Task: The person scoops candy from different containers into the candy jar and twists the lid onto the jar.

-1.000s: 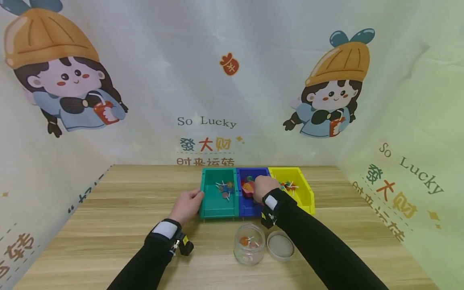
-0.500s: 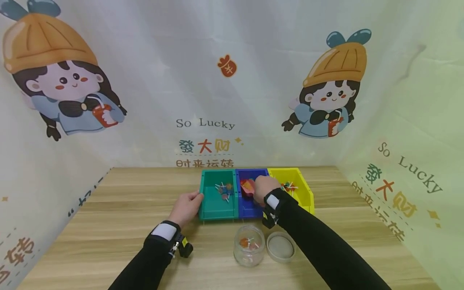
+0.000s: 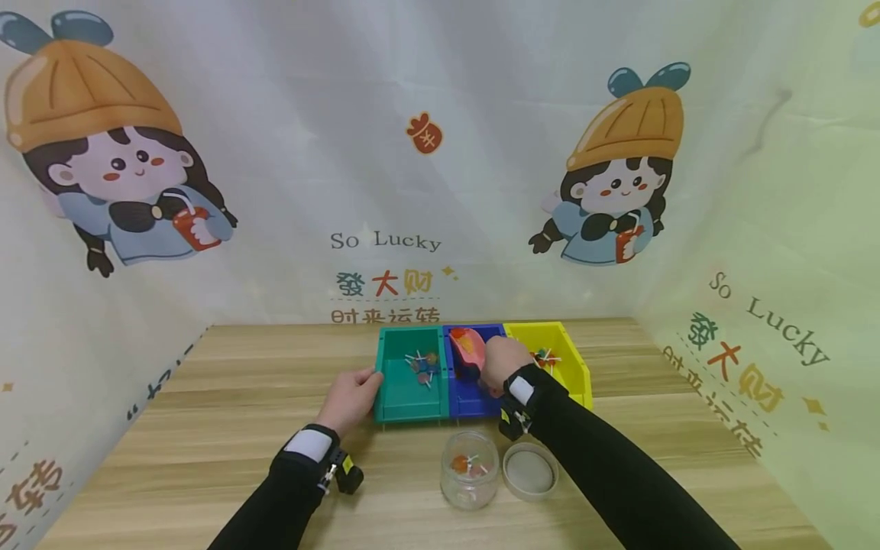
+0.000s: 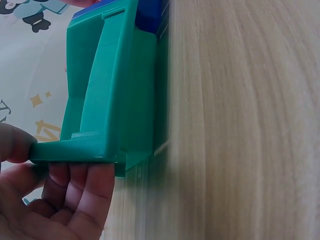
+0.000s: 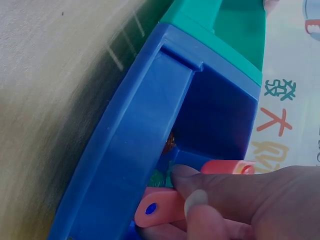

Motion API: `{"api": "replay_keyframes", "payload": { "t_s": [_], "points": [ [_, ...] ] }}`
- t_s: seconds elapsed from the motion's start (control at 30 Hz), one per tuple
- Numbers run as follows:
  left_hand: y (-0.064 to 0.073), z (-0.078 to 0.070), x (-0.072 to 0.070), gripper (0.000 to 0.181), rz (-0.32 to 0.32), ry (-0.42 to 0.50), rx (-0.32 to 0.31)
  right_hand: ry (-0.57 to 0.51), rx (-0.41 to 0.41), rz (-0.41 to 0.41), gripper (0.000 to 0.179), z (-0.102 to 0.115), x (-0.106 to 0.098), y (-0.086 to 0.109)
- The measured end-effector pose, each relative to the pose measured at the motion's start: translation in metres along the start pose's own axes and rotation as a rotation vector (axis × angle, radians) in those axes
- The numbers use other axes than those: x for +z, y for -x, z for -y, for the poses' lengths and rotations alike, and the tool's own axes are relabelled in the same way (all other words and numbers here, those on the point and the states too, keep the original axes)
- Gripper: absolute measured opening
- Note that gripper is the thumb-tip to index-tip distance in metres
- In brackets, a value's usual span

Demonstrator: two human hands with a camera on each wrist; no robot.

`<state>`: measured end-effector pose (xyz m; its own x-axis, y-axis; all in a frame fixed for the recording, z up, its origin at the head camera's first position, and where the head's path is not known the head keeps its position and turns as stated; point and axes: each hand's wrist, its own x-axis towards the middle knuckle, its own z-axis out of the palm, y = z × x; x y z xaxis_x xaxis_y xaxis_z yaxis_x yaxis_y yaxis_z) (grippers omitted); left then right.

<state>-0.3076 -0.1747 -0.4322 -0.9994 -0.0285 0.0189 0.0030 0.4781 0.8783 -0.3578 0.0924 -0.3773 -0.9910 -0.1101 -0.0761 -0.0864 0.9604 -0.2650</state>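
Note:
My right hand (image 3: 504, 363) grips the handle of a small pink scoop (image 3: 469, 347) over the blue bin (image 3: 474, 401). Something orange-yellow lies in the scoop; its kind is too small to tell. In the right wrist view the scoop's handle (image 5: 162, 207) has a hole at its end, and green and reddish candies sit partly hidden deeper in the bin. At the left, my left hand (image 3: 349, 399) pinches the side wall of the green bin (image 3: 412, 405), thumb on one side and fingers on the other. Several lollipops (image 3: 424, 367) lie in the green bin.
The yellow bin (image 3: 580, 374) adjoins on the right, with lollipops (image 3: 546, 357) inside. In front stand a clear jar (image 3: 470, 489) holding a few lollipops and a round lid (image 3: 530, 471) beside it. A printed cloth (image 3: 495, 191) hangs behind the wooden table (image 3: 227, 412).
The scoop has come up and tilted in my right hand, its bowl now higher toward the blue bin's back edge. My left hand keeps its hold on the green bin.

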Motion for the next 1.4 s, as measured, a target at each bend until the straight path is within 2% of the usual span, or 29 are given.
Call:
{"api": "replay_keyframes", "payload": {
  "t_s": [0.33,0.57,0.77,1.07,1.4],
  "points": [
    [-0.001,0.001,0.001,0.047,0.005,-0.007,-0.001,-0.072,0.030,-0.004,0.027,-0.003,-0.004,0.005],
    [-0.001,0.002,0.001,0.047,0.004,0.004,0.009,-0.077,-0.004,-0.026,0.029,-0.004,-0.009,0.011],
    [0.001,0.002,0.001,0.048,0.001,0.021,0.002,-0.119,0.006,-0.010,0.025,-0.005,-0.016,0.021],
    [0.000,0.003,0.002,0.053,0.011,0.056,-0.013,-0.126,-0.004,-0.030,0.025,-0.018,-0.024,0.029],
    [0.003,0.003,-0.005,0.062,-0.049,0.069,-0.053,-0.186,-0.009,-0.065,0.022,-0.035,-0.038,0.043]
  ]
}}
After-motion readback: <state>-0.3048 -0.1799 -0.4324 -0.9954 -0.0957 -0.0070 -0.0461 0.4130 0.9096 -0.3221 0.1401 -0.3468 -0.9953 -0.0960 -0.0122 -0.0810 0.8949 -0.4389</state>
